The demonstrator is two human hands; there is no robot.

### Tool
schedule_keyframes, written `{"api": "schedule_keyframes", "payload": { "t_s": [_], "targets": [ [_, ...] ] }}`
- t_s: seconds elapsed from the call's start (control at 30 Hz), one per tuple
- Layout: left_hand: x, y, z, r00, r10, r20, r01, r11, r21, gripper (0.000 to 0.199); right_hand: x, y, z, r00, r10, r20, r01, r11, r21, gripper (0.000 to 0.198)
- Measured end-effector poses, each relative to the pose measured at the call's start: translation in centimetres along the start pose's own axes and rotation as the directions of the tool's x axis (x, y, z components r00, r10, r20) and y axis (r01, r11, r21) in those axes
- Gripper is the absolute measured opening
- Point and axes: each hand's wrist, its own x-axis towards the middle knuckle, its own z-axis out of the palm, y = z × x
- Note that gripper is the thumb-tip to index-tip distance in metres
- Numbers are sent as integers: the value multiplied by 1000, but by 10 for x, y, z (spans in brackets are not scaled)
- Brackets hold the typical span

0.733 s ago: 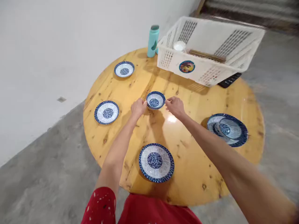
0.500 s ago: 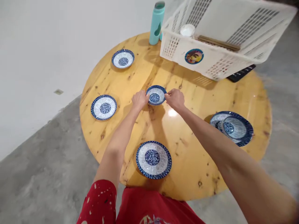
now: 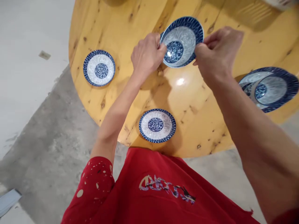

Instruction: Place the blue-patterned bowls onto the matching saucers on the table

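Note:
A blue-and-white bowl (image 3: 181,42) is held tilted above the round wooden table (image 3: 205,118), gripped at both rims. My left hand (image 3: 147,54) pinches its left edge and my right hand (image 3: 216,51) pinches its right edge. Beneath the bowl a sliver of another blue rim shows, so it may be a small stack. A blue-and-white plate (image 3: 157,125) lies on the table near its front edge, just ahead of my red shirt. A second plate (image 3: 99,67) lies at the left.
At the right edge a bowl sits on a larger blue-rimmed plate (image 3: 268,88). The bottom of a white basket (image 3: 277,3) shows at the top right corner. Grey concrete floor surrounds the table, with a white wall at the left.
Both hands have lifted the bowl off the table and brought it toward me, tilted. The camera has dipped down, so the basket, bottle and far plate have left the view.

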Motion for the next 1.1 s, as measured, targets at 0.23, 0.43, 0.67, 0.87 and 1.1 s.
{"api": "schedule_keyframes", "payload": {
  "t_s": [0.23,0.43,0.67,0.87,1.1],
  "targets": [
    [-141,-17,-1,980,8,200,-6,1000,-8,28,-162,-6,-23,981,167,98,-178,977,114,7],
    [-231,-39,26,916,-102,387,107,994,8,31,-261,21,-13,924,335,183,-362,921,146,24],
    [-282,-37,48,906,-170,388,226,969,-102,21,-293,37,-8,913,364,185,-384,919,87,28],
    [-313,-34,62,914,-186,359,271,941,-201,29,-298,41,-11,901,387,194,-402,915,41,31],
    [-316,-41,62,908,-204,366,280,945,-169,37,-299,39,-1,899,387,207,-402,915,33,32]
  ]
}}
